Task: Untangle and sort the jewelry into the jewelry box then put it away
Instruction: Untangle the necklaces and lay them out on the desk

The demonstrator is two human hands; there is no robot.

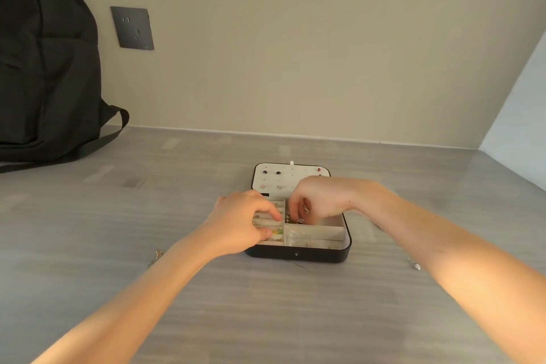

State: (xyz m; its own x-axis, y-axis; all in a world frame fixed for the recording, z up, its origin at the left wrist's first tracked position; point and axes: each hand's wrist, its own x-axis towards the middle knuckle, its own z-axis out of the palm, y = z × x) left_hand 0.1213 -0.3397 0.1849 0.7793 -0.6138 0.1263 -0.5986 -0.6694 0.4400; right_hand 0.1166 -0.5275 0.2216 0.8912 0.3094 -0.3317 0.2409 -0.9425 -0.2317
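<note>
Nearest, two bare forearms reach in over the grey table (266,304). Two small loose pieces lie on it well apart from each other, a chain bit (158,254) by the left forearm and a shiny bit (416,266) by the right. By the look of it they are waiting to be sorted.

Between the arms sits the jewelry box (297,254), a black shell with a pale divided tray, its front wall toward the person. It is square-on and near, so both hands can work inside it.

The left hand (236,221) lies over the left compartments with its fingers bent, the tips on the ring rolls and the thumb near a green and yellow piece (277,232). It probably steadies the box or holds a piece down. Whether it actually pinches anything I cannot tell.

The right hand (316,198) is curled with the knuckles up and the fingertips pointing down into the back right compartment. There they close on a beaded piece (294,220) of gold and dark beads — a fine pinch, which suits teasing a strand free or settling it in place.

Behind the tray the lid (291,170) lies flat open on the table. Its dotted panel carries a few earrings (277,173) — small studs kept in pairs where they cannot tangle.

Farther off, a black backpack (44,68) leans at the left against the wall beside a dark wall socket (133,28).
</note>
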